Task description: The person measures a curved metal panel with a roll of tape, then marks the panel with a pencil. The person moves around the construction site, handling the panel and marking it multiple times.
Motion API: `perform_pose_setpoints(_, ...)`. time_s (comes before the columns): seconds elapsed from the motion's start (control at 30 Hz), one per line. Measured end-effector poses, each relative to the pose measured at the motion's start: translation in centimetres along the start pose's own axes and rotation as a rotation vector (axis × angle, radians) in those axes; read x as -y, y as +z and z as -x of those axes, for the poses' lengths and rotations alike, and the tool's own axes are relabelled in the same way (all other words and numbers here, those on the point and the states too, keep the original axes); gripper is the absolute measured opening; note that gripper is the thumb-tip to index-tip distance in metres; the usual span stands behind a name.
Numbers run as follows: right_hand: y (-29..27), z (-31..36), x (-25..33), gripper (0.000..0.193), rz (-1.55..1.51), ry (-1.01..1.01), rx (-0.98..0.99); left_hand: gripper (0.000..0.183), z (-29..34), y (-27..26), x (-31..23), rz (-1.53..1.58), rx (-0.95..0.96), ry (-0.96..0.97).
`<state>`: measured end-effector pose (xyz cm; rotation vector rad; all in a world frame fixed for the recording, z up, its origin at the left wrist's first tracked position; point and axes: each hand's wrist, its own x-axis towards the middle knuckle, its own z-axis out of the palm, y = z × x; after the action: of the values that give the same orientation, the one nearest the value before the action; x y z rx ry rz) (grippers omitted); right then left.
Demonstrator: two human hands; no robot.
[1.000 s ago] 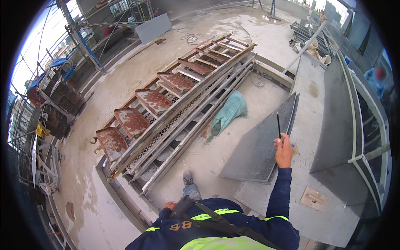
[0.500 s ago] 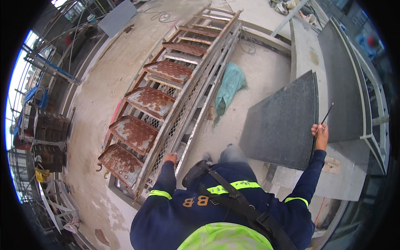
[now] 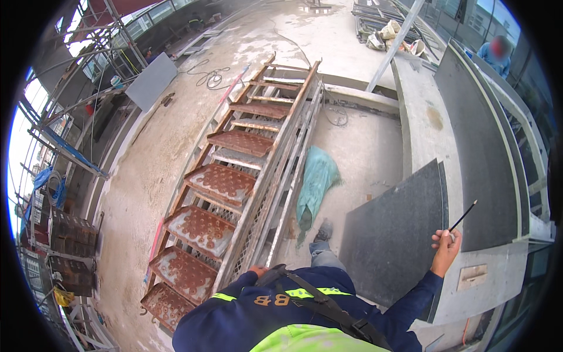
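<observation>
In my right hand (image 3: 447, 251) is a thin black pencil (image 3: 463, 216) with a pale tip, held between thumb and fingers and slanting up to the right. That hand is above the right edge of a dark grey panel (image 3: 393, 229), which leans at an angle in front of me. My left hand (image 3: 258, 271) is low beside my waist, close to the side rail of a rusty metal staircase (image 3: 231, 234). Only a small part of it shows past the sleeve, and its fingers are not clear. Whether it touches the rail cannot be told.
A green sack (image 3: 316, 180) lies on the floor between staircase and panel. To the right run a concrete ledge (image 3: 431, 117) and a large dark board (image 3: 478, 152). A person in blue (image 3: 495, 58) is beyond it. Scaffolding (image 3: 64, 146) and stacked dark blocks (image 3: 71, 229) line the left.
The view has tilted up, showing more of the far floor. My right hand with the pencil sits lower in the picture. My left hand has drawn in toward my waist, and one foot shows farther ahead.
</observation>
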<state>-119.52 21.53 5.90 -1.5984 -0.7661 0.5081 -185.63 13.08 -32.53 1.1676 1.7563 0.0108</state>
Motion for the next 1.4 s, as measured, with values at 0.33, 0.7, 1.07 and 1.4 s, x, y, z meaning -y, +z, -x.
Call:
perform_pose_setpoints(0.33,27.6,-14.1,4.4,0.022,-0.214,-0.056,0.55,0.047,-21.0,-13.4,-25.1,0.367,-0.236,0.106)
perform_pose_setpoints(0.7,31.5,-29.9,2.3,0.022,-0.225,0.099,0.46,0.061,-1.0,-26.9,-84.9,0.679,0.938,2.07)
perform_pose_setpoints(1.07,36.3,-56.0,1.1,0.024,-0.248,0.084,0.015,0.02,-12.5,-30.2,-110.2,0.538,1.404,2.213)
perform_pose_setpoints(1.4,40.2,-75.3,2.1,0.029,-0.274,0.069,-0.257,0.02,-26.3,-36.4,-123.9,0.431,1.362,2.2)
